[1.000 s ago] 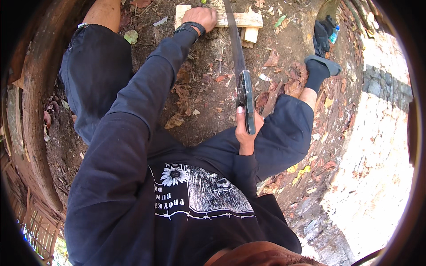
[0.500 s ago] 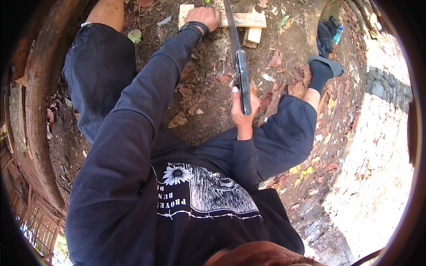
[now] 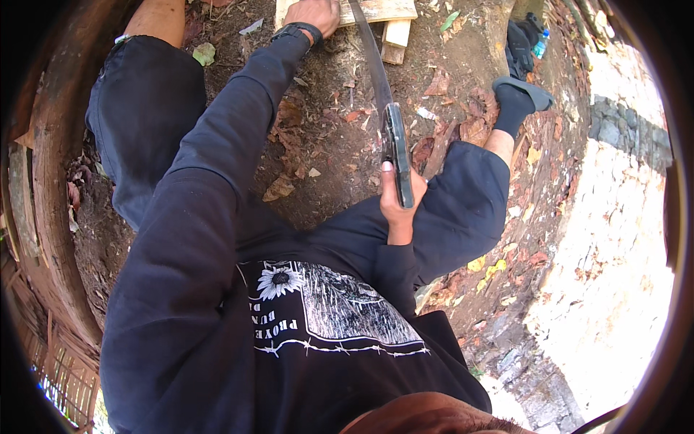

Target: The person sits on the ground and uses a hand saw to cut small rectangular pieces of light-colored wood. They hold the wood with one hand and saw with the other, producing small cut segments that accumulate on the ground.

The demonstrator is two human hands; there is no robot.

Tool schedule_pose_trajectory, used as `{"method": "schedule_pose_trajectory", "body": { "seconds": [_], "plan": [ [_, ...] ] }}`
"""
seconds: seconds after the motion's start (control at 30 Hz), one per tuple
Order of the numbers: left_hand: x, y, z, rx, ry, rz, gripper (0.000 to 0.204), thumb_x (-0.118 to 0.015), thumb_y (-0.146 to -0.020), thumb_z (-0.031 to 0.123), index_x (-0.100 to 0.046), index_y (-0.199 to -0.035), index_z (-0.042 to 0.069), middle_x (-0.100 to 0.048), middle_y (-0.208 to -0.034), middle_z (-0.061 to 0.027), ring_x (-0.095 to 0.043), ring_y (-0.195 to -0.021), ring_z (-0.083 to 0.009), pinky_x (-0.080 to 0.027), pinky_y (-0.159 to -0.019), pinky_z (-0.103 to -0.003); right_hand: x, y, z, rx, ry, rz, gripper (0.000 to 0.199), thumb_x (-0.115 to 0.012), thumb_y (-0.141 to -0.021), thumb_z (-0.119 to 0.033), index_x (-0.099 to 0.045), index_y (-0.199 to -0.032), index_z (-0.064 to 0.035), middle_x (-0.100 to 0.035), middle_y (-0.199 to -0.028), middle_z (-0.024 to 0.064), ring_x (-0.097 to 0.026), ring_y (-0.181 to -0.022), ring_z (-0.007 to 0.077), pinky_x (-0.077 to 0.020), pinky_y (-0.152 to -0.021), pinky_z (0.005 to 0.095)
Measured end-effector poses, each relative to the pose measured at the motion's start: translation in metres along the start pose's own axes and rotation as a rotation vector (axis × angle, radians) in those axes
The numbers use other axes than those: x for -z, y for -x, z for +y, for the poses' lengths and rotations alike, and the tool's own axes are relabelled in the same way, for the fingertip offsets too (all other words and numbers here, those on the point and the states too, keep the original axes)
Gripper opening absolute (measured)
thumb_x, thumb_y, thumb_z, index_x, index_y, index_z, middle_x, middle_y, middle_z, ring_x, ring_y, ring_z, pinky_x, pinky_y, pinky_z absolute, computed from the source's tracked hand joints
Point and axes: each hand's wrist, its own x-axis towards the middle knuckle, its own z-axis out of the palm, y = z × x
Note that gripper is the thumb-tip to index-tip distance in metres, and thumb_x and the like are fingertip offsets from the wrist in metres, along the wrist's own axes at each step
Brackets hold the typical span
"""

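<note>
My right hand (image 3: 400,199) is closed around the dark handle of a hand saw (image 3: 397,148), with the thumb along its side. The saw's long blade (image 3: 374,69) points away from me to a pale wooden board (image 3: 383,10) at the top edge, where the blade crosses it. My left hand (image 3: 315,16), below a dark wristband, grips the board just left of the blade. Its fingertips are hidden. Pale wood blocks (image 3: 395,36) lie under the board's right part. The far end of the blade is out of view.
My legs are spread to both sides, with a sandal (image 3: 531,94) on the right foot. Dry leaves (image 3: 280,186) litter the brown soil. A log (image 3: 54,181) runs along the left. Dark cloth (image 3: 522,50) and a small bottle (image 3: 541,45) lie at the upper right.
The saw and my right hand have drawn back toward me. My left hand stays on the board. The whole view has shifted a little, so the board now sits higher in it.
</note>
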Motion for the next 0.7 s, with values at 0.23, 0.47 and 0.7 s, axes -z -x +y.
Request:
{"method": "schedule_pose_trajectory", "body": {
  "seconds": [0.23,0.47,0.7],
  "plan": [
    [0.008,0.007,0.007,0.061,0.021,-0.042,0.067,-0.03,-0.114,0.046,-0.081,-0.104,0.003,-0.078,-0.101,-0.029,-0.074,-0.094,-0.0496,-0.059,-0.094,-0.06,0.005,0.006,-0.031,0.031,0.046,-0.102,0.016,-0.076,-0.097,-0.009,-0.069,-0.086,0.0003,-0.057,-0.06,0.0083,-0.057,-0.049,0.0182,-0.0451,-0.054,0.0354],
    [0.014,0.016,0.011,-0.086,0.016,0.003,0.067,-0.031,-0.113,0.043,-0.082,-0.094,0.003,-0.078,-0.09,-0.0264,-0.076,-0.084,-0.0453,-0.062,-0.09,-0.058,0.001,0.014,-0.03,0.01,-0.012,-0.065,0.018,-0.075,-0.098,-0.006,-0.067,-0.083,0.0001,-0.056,-0.059,0.0066,-0.056,-0.05,0.0145,-0.045,-0.054,0.0331],
    [0.021,0.015,0.016,-0.051,-0.011,-0.068,0.065,-0.032,-0.114,0.045,-0.081,-0.1,0.005,-0.078,-0.099,-0.0263,-0.075,-0.091,-0.048,-0.06,-0.092,-0.058,-0.041,-0.032,-0.021,0.059,-0.082,-0.008,0.02,-0.076,-0.099,-0.009,-0.067,-0.083,0.0,-0.054,-0.06,0.0051,-0.05,-0.052,0.012,-0.0428,-0.054,0.034]
  ]
}}
